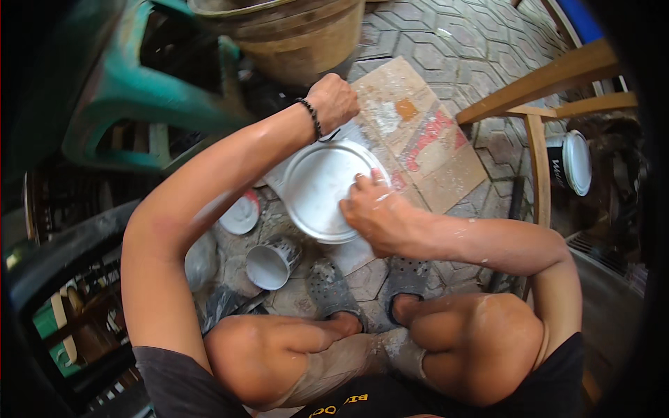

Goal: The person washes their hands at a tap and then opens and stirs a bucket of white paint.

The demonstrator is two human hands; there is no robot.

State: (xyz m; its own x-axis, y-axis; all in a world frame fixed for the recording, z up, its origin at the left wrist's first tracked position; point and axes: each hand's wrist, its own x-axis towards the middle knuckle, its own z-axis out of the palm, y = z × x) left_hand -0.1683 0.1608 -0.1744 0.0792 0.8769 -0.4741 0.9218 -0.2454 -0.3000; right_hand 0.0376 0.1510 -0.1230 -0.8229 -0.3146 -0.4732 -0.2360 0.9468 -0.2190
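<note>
A round white lidded tub (322, 189) stands on the ground between my feet and a flattened cardboard sheet, partly over the sheet. My right hand (380, 212) rests on the right side of its lid, fingers bent onto the top and thumb by the rim. My left hand (333, 99), with a dark beaded bracelet at the wrist, is closed in a fist just beyond the tub's far edge. Whatever it may hold is hidden. To the near left of the tub stand an open tin can (270, 266) with whitish residue and a small round white lid (240, 214).
A large worn bucket (300, 42) stands at the far side, beside a green plastic stool (104, 104). The stained cardboard (442, 157) covers paving at the right. A wooden chair frame (540, 160) and a black-and-white paint pail (573, 164) are farther right. Clogs (334, 285) are on my feet.
</note>
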